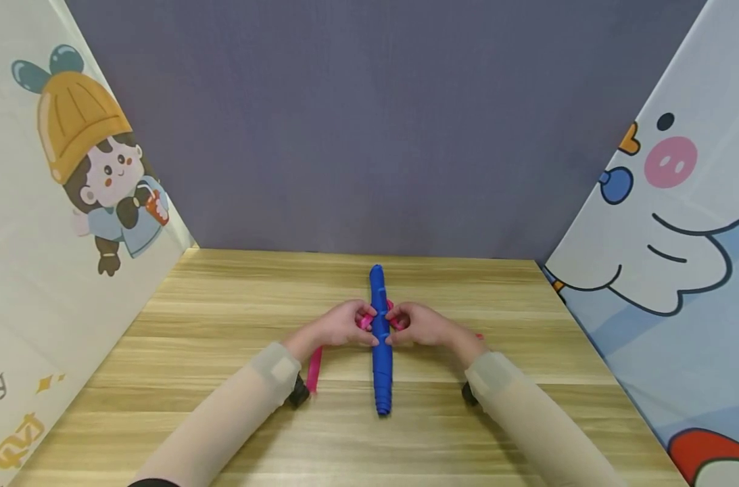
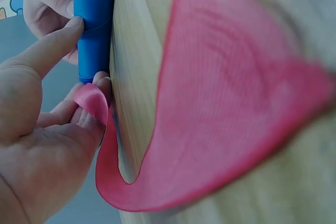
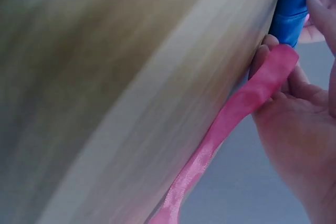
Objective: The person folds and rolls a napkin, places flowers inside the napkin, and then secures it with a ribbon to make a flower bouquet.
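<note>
A long blue rolled bundle [image 1: 383,379] lies on the wooden table, one end toward the back wall. My left hand [image 1: 345,323] grips its left side near the middle, thumb and fingertips against the roll. From the opposite side my right hand [image 1: 426,325] holds it in much the same way. A pink ribbon [image 2: 210,103] lies across the curled left fingers and hangs in a wide loop in the left wrist view. More pink ribbon [image 3: 252,93] runs from the right fingers down past the wrist. Its course under the roll is hidden.
The wooden tabletop [image 1: 211,379] ends at a grey back wall [image 1: 369,135]. Cartoon-printed panels stand at the left [image 1: 34,237] and right [image 1: 698,270]. A ribbon tail [image 1: 314,370] lies beside the left wrist. Dark wrist devices sit under both sleeves.
</note>
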Action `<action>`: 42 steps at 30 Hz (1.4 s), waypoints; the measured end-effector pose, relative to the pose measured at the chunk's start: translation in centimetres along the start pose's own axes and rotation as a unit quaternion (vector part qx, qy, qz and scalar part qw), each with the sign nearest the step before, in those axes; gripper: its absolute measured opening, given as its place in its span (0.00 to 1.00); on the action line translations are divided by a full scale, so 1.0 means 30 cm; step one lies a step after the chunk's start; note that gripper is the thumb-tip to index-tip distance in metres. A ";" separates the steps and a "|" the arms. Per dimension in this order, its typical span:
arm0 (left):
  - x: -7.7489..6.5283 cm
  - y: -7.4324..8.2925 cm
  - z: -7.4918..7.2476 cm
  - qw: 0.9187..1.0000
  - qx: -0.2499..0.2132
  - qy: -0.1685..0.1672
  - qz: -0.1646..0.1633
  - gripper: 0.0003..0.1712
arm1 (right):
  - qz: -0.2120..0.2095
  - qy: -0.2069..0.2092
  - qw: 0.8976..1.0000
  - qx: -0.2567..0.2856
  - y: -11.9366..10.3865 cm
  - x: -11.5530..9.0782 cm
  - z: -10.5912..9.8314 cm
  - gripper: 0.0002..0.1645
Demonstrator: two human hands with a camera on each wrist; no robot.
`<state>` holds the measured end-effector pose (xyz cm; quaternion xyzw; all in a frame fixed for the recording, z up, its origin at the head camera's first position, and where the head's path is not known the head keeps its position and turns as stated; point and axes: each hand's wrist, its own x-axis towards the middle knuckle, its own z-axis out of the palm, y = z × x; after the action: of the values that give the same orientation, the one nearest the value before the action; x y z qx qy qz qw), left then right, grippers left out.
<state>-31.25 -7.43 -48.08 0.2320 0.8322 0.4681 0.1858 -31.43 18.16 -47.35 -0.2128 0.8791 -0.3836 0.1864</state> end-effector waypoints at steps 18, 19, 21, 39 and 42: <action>-0.022 -0.001 0.010 0.999 0.038 0.010 0.013 0.18 | -0.031 -0.012 0.999 0.010 -0.015 -0.032 0.028 0.11; -0.024 -0.001 0.011 0.999 0.040 0.005 0.018 0.16 | -0.027 -0.015 0.999 0.013 -0.016 -0.034 0.029 0.09; -0.028 -0.002 0.012 0.999 0.040 -0.005 0.026 0.13 | -0.020 -0.022 0.999 0.020 -0.017 -0.037 0.032 0.08; -0.098 0.024 0.045 0.999 0.024 -0.037 0.004 0.24 | -0.021 -0.049 0.998 0.023 -0.029 -0.101 0.051 0.23; -0.116 0.031 0.057 1.000 0.019 -0.022 0.001 0.27 | -0.026 -0.040 0.999 0.014 -0.034 -0.117 0.062 0.27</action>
<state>-27.29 -7.77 -47.80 0.2468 0.8365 0.4470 0.1989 -27.34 18.23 -47.19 -0.2478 0.8597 -0.3917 0.2147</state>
